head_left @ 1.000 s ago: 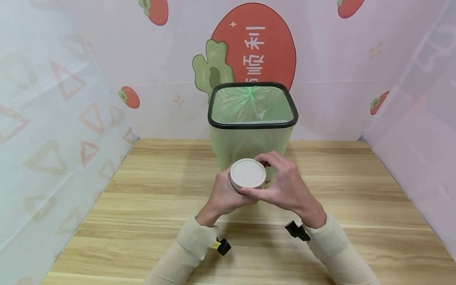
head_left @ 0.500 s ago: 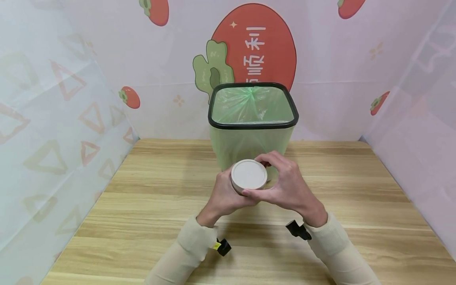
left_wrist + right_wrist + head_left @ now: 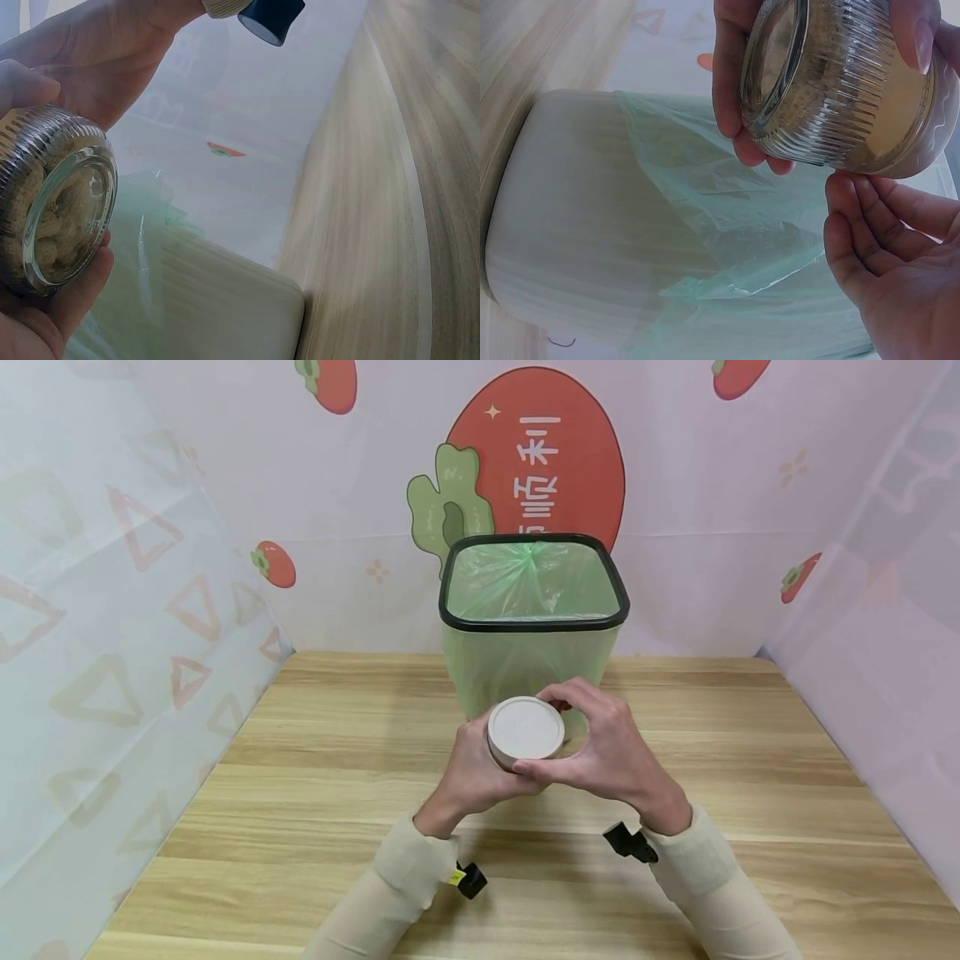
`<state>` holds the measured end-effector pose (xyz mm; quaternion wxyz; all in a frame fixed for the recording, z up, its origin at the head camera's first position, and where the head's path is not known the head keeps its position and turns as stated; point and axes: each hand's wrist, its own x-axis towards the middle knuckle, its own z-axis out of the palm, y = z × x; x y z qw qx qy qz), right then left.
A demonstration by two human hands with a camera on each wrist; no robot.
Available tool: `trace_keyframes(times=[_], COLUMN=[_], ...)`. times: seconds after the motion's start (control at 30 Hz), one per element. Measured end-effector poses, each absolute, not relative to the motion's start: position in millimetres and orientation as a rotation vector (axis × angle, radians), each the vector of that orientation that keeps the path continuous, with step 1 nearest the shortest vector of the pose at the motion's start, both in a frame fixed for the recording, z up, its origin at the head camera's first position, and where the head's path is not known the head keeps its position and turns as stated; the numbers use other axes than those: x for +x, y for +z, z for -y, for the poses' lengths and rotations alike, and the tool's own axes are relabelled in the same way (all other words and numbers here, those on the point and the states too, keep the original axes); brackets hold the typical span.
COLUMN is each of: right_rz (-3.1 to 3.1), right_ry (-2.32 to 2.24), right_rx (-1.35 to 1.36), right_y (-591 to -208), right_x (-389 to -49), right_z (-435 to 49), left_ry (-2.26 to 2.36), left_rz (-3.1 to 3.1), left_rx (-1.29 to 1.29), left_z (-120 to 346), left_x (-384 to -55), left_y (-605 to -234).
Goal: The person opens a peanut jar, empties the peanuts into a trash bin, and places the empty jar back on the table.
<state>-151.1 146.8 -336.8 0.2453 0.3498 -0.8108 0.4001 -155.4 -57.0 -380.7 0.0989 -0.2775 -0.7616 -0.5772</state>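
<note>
**Glass Jar in a Two-Handed Hold**

In the head view, a person's left hand wraps the jar and the right hand grasps the pale lid by its edge — all above the wooden table, on the near side of the lined bin. The left wrist view shows brownish lumps through the clear base. In the right wrist view, ribbed walls promise purchase; the glass is likely stiff, fairly weighty and breakable — best cradled around its ribs, the smoother lid taken by its rim.

Fruit-printed wall behind wood-grain table
</note>
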Motion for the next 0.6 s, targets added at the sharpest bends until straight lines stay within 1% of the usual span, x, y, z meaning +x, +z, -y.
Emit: trace_keyframes(times=[0.6], right_rz=[2.233], right_ry=[1.128], right_rx=[0.975], right_y=[-339.1], right_x=[-155.3], right_z=[-150.2], left_ry=[-1.713], left_rz=[2.272], left_rx=[-0.821], left_z=[57.1], left_x=[-154.5], left_y=[-380.1])
